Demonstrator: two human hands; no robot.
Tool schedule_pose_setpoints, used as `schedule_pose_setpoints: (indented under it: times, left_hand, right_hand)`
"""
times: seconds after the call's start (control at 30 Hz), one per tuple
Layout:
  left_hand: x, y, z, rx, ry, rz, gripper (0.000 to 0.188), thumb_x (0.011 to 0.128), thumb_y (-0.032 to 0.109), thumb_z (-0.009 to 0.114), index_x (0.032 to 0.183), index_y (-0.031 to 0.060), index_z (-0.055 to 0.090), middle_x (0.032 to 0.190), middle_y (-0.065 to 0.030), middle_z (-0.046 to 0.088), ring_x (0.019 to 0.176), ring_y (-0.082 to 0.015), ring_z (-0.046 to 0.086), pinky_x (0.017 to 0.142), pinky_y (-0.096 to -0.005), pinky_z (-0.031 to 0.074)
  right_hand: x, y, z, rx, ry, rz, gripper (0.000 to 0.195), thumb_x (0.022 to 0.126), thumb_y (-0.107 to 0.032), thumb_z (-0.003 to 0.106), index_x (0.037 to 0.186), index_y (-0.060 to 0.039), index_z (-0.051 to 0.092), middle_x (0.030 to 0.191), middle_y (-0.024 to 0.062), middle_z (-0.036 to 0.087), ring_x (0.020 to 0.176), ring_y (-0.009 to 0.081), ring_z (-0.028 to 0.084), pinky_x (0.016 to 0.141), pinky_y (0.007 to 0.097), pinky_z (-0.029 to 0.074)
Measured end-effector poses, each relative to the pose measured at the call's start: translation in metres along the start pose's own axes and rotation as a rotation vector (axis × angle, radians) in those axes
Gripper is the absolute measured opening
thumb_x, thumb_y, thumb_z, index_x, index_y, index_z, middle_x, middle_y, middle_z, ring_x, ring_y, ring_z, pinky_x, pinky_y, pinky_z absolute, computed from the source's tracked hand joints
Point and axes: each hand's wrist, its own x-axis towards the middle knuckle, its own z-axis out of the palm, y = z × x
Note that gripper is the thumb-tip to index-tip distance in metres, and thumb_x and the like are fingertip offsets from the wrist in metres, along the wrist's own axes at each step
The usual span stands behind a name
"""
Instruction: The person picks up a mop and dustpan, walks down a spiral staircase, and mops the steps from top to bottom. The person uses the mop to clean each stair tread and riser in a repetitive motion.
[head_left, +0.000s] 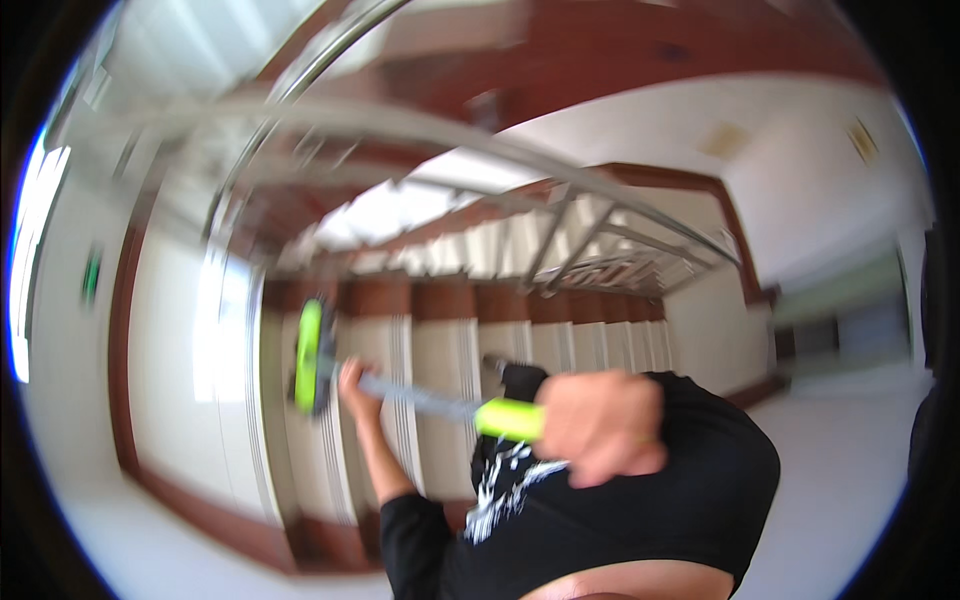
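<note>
A cleaning tool with a grey pole (424, 400) lies across the view in front of my black shirt. My left hand (358, 384) is closed round the pole close to its lime-green and dark grey head (309, 358), whose exact kind is blurred. My right hand (604, 427), large and near the camera, grips the pole's other end at the lime-green handle (510, 420). Behind the tool run cream stair treads (442, 352) with grooved edge strips. One dark shoe (495, 363) shows on the stairs.
A metal railing (570, 180) crosses above the stairs, with another flight behind it. Dark red borders (442, 300) edge the steps. A pale wall (187, 337) with a red-brown trim stands at the left, a white wall (810, 142) at the upper right.
</note>
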Motion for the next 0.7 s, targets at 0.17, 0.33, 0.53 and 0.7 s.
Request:
schedule_pose_setpoints:
  times: [0.17,0.33,0.53,0.7]
  left_hand:
    - [-0.051,0.042,-0.050,0.155,0.200,-0.128,0.019,0.069,0.005,0.069,0.067,0.0039,0.050,0.068,-0.0134,0.054,0.069,-0.0335,0.054,0.067,-0.0400,0.042]
    - [-0.133,0.073,-0.124,0.330,0.470,-0.269,0.024,0.074,0.004,0.067,0.064,0.0046,0.045,0.063,-0.0131,0.048,0.064,-0.0335,0.050,0.063,-0.0423,0.040]
    - [-0.216,0.064,-0.194,0.351,0.604,-0.311,0.023,0.075,0.002,0.067,0.065,0.0023,0.046,0.063,-0.0131,0.046,0.062,-0.0306,0.047,0.058,-0.0399,0.039]
    - [-0.236,0.055,-0.214,0.343,0.626,-0.273,0.024,0.074,0.001,0.067,0.065,0.0028,0.045,0.063,-0.0128,0.044,0.061,-0.0308,0.045,0.057,-0.0398,0.038]
  right_hand:
    - [0.038,0.020,0.011,0.382,-0.166,-0.041,0.016,0.091,-0.006,0.056,0.079,0.0032,0.060,0.052,0.0103,0.053,0.038,0.0181,0.048,0.040,0.0315,0.045]
    - [0.068,0.064,0.063,0.730,-0.321,0.007,0.005,0.084,0.004,0.057,0.079,0.0037,0.059,0.054,0.0116,0.052,0.041,0.0183,0.049,0.043,0.0308,0.046]
    - [0.051,0.064,0.160,0.815,-0.430,0.126,0.020,0.090,-0.006,0.057,0.073,0.0039,0.057,0.054,0.0115,0.049,0.043,0.0203,0.047,0.045,0.0322,0.043]
    - [0.039,0.062,0.198,0.846,-0.401,0.081,0.029,0.095,-0.014,0.056,0.071,0.0024,0.058,0.053,0.0112,0.051,0.043,0.0209,0.050,0.046,0.0317,0.045]
